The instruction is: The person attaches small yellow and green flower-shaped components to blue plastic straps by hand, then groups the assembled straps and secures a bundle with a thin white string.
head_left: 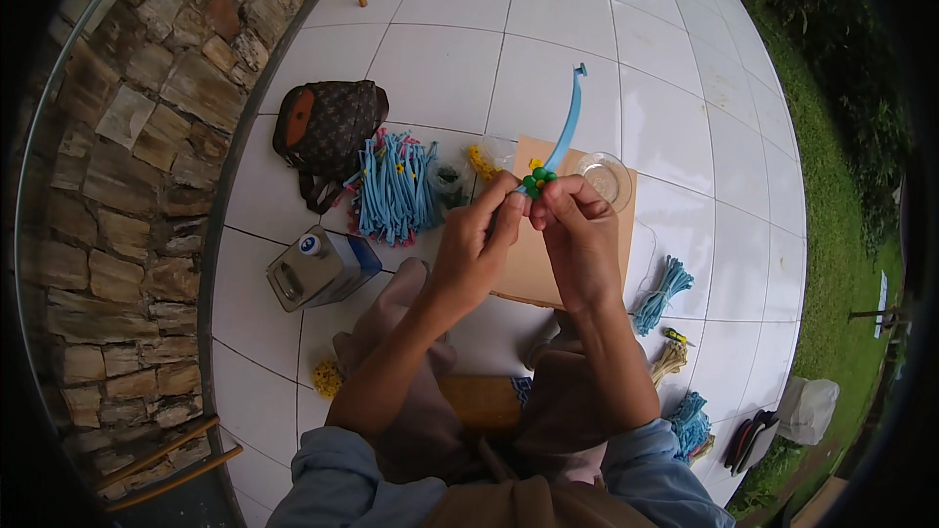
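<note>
Blue strip (567, 131) bears round green beads (540, 176); left fingers (508, 217) and right fingers (564, 203) pinch them.

Illumination: diffuse daylight, moderately bright, apparently strongest from the lawn (836, 323) side at right. The glossy floor tiles (558, 10) return a pale sheen at upper right; the stone wall (127, 186) and hedge (827, 24) register darker. Shadows: soft-edged, low contrast. Fisheye distortion bends straight edges toward the rim; black vignetting closes the corners. Fine detail on the green beads (537, 179) is soft.
</note>
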`<state>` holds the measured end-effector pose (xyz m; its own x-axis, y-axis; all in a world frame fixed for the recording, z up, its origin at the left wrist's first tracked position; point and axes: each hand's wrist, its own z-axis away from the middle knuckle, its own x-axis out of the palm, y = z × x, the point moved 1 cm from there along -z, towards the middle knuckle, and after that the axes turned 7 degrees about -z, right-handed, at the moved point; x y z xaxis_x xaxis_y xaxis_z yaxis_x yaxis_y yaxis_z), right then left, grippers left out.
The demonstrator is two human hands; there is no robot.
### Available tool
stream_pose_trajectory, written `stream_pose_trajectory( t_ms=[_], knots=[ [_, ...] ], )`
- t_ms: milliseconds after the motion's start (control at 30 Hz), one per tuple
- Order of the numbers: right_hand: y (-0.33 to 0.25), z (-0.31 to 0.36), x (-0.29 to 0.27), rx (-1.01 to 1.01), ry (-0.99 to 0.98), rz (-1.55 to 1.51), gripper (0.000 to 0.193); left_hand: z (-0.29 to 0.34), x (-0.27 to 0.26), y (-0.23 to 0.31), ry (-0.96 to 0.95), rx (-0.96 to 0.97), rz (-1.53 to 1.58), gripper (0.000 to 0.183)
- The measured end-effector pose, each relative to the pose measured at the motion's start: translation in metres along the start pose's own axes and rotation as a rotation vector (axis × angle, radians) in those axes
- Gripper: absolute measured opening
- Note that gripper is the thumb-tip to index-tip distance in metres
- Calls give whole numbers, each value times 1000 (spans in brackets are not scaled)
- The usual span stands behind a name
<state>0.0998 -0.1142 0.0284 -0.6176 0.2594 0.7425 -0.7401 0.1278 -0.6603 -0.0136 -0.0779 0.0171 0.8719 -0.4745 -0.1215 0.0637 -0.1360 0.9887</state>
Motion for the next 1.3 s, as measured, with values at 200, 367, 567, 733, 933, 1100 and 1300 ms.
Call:
stream_pose_trajectory(
  t_ms=[200, 367, 567, 733, 933, 1100, 1300],
  knots=[
    [1, 0, 1, -9, 24, 17, 9, 0, -3, 1, -13, 25, -77, 13],
    [0, 1, 2, -21, 44, 41, 9, -1, -5, 1, -16, 103, -141, 10],
    [2, 2, 3, -43, 54, 83, 9, -2, -10, -3, -85, 131, -151, 9],
    [8, 1, 0, -70, 42, 123, 10, -2, -11, -8, -133, 128, -99, 9],
    [9, 0, -2, -70, -11, 147, 14, -3, -8, -8, -128, 99, 37, 15],
    [-1, -1, -8, -6, -36, 82, 29, -6, -4, -10, -207, -29, 354, 17],
    [-5, -3, -2, 17, -10, 119, 21, -8, -2, -13, -90, -4, 45, 16]
  ],
)
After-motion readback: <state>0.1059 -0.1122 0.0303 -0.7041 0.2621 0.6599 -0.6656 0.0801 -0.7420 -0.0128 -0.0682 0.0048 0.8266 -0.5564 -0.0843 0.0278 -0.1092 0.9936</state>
